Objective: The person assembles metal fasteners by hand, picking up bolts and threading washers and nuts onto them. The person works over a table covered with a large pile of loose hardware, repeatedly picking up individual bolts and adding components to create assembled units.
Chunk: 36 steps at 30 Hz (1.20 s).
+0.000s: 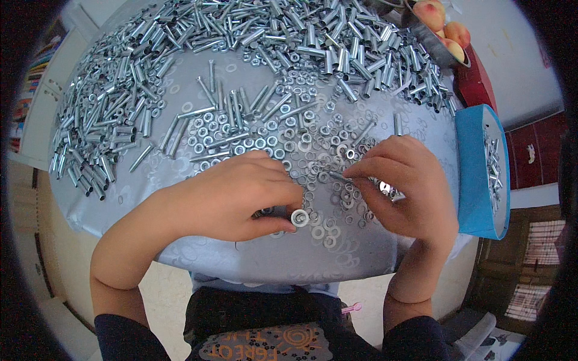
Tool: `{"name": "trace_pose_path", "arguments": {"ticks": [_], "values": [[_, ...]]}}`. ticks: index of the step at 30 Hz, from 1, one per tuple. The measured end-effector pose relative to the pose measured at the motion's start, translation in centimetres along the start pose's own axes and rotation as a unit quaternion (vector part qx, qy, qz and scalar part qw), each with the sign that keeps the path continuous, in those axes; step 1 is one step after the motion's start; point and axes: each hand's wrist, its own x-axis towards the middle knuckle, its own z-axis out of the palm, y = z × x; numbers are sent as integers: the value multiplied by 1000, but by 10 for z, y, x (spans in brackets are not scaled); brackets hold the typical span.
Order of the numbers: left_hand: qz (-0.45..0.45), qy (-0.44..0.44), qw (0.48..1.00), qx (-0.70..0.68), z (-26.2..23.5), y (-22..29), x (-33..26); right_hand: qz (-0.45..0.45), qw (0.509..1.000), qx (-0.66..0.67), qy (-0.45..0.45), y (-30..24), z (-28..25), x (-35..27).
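Observing remotely, I record my left hand [256,189] low over the near part of the tabletop [277,259], its grip narrow, thumb and curled fingers pinching a ringed fastener [300,217] with its round end toward the camera; I judge this orientation leaves that end exposed and accessible. My right hand [414,186] lies apart from it, to the right, its grip also narrow, thumb and forefinger apparently on a slim metal piece [339,176] whose exact kind I cannot tell. A fingertip pinch suits parts this small, in my assessment. Loose washers [330,233] and nuts [208,129] lie between and beyond the hands, with bolts [195,112] among them, presumably spread for easy picking. Metal sleeves [344,60] are heaped farther back, probably to leave working room. A blue bin [472,180] containing metal parts [495,171] stands beside the right hand, conveniently within reach, I infer.
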Motion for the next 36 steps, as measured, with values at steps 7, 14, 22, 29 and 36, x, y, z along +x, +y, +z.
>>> {"name": "trace_pose_path", "arguments": {"ticks": [7,14,22,29,36], "values": [[-1,-1,1000,10,0,2,1,81,988,82,-101,1,0,0],[1,4,1000,4,-1,2,0,70,994,46,-72,2,4,0],[2,-8,1000,19,-1,2,1,39,997,41,-50,3,9,1],[24,23,999,36,3,2,0,19,998,39,-38,2,13,2],[19,13,998,51,3,3,1,10,998,52,-14,0,13,2]]}}
